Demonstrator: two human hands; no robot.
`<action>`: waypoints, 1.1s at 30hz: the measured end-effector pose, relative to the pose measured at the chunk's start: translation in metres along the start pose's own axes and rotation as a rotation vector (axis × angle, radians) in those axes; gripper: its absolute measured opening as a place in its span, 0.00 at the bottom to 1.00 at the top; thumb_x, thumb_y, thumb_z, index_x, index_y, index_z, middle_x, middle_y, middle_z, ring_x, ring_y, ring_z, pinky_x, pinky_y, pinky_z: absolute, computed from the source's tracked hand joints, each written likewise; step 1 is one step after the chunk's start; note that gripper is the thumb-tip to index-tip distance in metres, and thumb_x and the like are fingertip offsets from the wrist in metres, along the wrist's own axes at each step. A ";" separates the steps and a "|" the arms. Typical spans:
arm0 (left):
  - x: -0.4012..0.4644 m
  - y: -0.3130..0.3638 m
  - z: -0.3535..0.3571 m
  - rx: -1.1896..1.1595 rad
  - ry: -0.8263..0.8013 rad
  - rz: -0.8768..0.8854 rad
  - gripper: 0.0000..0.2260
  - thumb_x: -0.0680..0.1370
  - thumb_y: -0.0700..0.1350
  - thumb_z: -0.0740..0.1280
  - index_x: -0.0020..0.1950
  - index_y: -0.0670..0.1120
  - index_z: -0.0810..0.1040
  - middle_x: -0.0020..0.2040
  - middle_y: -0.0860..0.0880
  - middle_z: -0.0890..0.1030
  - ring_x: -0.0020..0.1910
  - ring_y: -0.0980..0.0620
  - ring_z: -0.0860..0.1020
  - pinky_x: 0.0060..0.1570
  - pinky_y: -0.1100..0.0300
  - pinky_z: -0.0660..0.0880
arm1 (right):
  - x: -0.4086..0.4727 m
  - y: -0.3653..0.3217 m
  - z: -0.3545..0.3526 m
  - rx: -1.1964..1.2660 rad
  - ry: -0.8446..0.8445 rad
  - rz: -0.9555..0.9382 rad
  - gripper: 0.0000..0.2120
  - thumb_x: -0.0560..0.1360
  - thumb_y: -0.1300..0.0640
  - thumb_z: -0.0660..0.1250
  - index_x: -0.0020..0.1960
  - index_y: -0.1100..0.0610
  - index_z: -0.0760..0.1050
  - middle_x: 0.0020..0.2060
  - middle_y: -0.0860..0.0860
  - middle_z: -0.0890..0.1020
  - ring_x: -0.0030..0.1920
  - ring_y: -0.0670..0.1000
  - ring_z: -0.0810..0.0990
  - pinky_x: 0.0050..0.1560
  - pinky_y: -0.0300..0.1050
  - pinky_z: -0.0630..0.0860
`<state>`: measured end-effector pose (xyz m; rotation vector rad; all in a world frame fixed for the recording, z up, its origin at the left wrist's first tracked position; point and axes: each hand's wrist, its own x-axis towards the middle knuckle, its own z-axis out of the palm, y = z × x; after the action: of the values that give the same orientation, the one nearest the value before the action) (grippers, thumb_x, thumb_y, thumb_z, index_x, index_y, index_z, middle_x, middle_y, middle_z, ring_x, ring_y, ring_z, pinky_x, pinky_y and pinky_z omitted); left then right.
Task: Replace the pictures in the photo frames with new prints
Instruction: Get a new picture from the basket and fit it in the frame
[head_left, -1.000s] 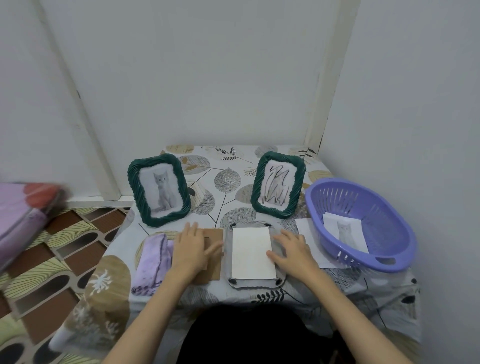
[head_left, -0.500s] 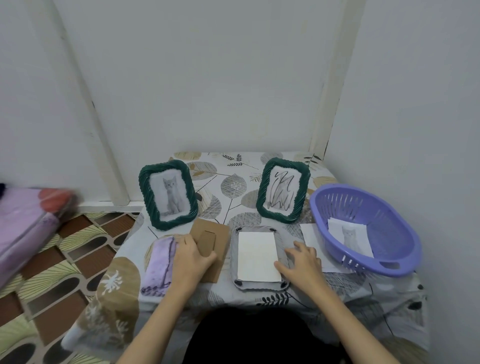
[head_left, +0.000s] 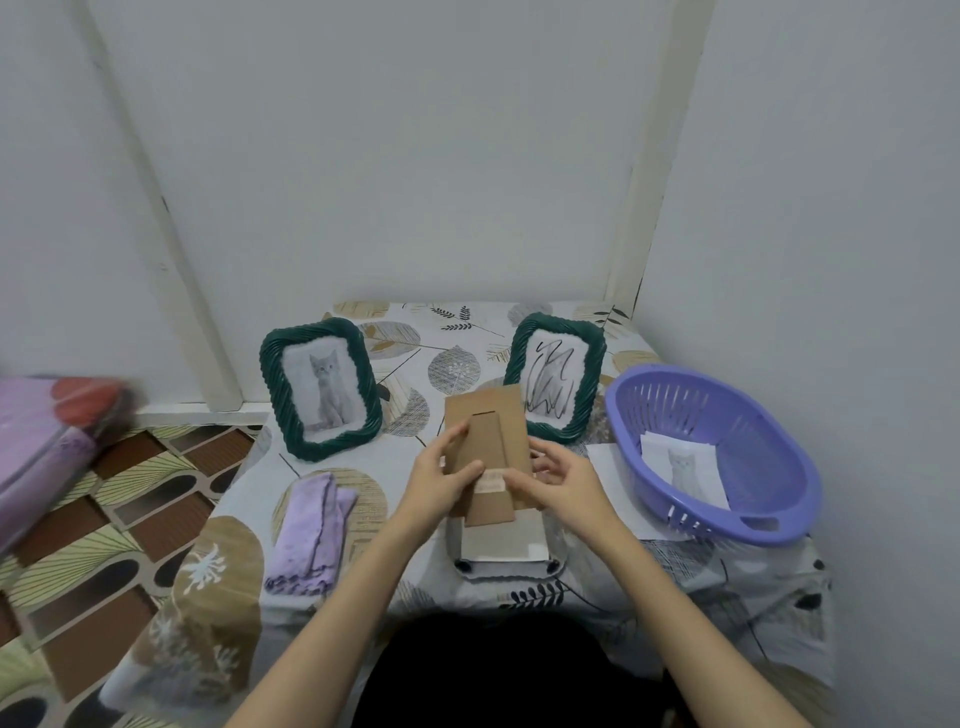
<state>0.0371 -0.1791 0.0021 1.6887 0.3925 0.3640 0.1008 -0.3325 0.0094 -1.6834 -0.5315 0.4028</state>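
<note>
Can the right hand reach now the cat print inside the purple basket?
Probably not right away: the right hand is holding the brown backing board together with the left hand. Once free, the way looks open, since the cat print lies uncovered in the basket beside it.

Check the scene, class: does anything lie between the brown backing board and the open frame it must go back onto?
Nothing visible does. Both hands hold the backing board directly above the open frame, where only the white print lies, which belongs there.
</note>
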 end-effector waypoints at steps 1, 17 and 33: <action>0.002 -0.001 0.003 0.028 -0.020 0.005 0.25 0.74 0.34 0.67 0.69 0.48 0.67 0.65 0.47 0.71 0.55 0.50 0.76 0.54 0.56 0.77 | 0.000 -0.002 -0.002 -0.027 0.011 0.009 0.24 0.69 0.63 0.72 0.64 0.56 0.71 0.39 0.49 0.80 0.35 0.43 0.79 0.32 0.31 0.75; -0.001 -0.028 -0.008 0.747 -0.261 0.013 0.32 0.73 0.50 0.69 0.73 0.46 0.61 0.72 0.41 0.64 0.69 0.47 0.66 0.65 0.60 0.62 | 0.002 0.028 -0.002 -0.533 -0.063 0.177 0.08 0.68 0.57 0.74 0.41 0.51 0.75 0.27 0.42 0.66 0.28 0.37 0.65 0.23 0.27 0.64; 0.009 -0.046 -0.007 0.887 -0.402 -0.017 0.31 0.74 0.52 0.67 0.74 0.47 0.60 0.77 0.46 0.53 0.76 0.46 0.45 0.73 0.51 0.43 | 0.013 0.029 -0.015 -0.807 -0.193 0.252 0.24 0.66 0.61 0.75 0.60 0.64 0.76 0.48 0.55 0.80 0.45 0.46 0.72 0.45 0.35 0.67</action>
<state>0.0394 -0.1620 -0.0421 2.5521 0.2778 -0.2152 0.1235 -0.3413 -0.0160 -2.5205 -0.6772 0.5833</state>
